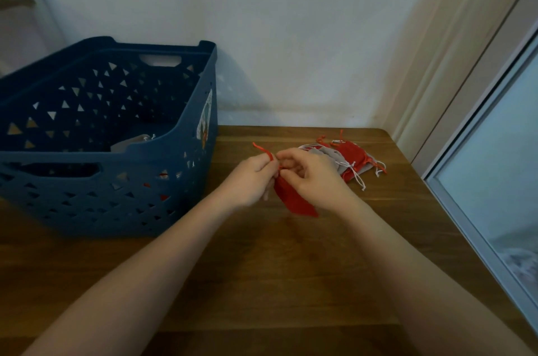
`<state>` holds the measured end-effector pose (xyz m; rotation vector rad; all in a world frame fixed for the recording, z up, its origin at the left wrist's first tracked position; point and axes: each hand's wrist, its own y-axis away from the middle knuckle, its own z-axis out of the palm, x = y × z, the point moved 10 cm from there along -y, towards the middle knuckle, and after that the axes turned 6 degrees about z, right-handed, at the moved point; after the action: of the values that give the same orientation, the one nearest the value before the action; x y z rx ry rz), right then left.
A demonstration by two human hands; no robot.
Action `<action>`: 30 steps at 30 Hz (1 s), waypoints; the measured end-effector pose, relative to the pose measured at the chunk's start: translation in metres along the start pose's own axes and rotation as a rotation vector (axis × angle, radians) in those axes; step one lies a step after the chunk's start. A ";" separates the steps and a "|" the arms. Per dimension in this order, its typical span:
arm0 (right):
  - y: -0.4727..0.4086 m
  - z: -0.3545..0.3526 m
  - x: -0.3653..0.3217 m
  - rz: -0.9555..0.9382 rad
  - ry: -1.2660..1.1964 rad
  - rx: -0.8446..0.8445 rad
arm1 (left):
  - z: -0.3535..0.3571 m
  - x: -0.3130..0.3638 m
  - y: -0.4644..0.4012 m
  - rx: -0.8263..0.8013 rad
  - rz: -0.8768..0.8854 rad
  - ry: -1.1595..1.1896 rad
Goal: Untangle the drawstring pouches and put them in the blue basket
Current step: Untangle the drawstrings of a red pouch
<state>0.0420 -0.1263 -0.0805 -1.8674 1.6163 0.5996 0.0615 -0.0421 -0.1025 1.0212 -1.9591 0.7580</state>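
Both hands raised together just right of the blue basket (163, 195), working on one red pouch (294, 198). Left hand (250, 178) with fingers curled, pinching the pouch's red drawstring (263, 150) — loose end of it sticking up and toward the basket. Right hand (311, 175) likewise curled, fingertips pinching at the neck of the same pouch, knuckles nearly touching the left hand's. Pouch body hanging below and between the two hands, tilted, lower corner close to the wooden table (262, 283); contact with the tabletop cannot be told. Farther right of the basket, beyond the right hand, a small tangled pile of pouches (349, 160) lying flat on the table — red and grey ones overlapped, white and red strings crossing over them and trailing off the edges. Inside the basket, low against its right wall, a grey pouch (131, 143) partly seen, and bits of red glimpsed through the triangular holes in the front wall. Behind basket and table, a pale wall (291, 35); well right of the basket, past the table's edge, a light-framed glass panel (495, 166).
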 end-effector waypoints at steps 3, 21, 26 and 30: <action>0.000 0.006 -0.001 0.002 -0.076 -0.052 | -0.004 0.009 0.001 -0.013 0.052 -0.124; 0.003 -0.016 0.001 0.079 -0.377 0.157 | -0.012 -0.001 0.005 0.030 -0.102 0.300; 0.002 -0.017 0.012 0.188 -0.377 0.204 | -0.011 0.008 0.004 0.028 -0.023 0.141; 0.003 -0.010 0.024 0.309 -0.531 0.200 | -0.017 0.015 0.002 0.099 0.046 0.002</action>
<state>0.0425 -0.1503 -0.0900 -1.1881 1.5353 0.9343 0.0600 -0.0335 -0.0814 1.0357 -1.9656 0.8883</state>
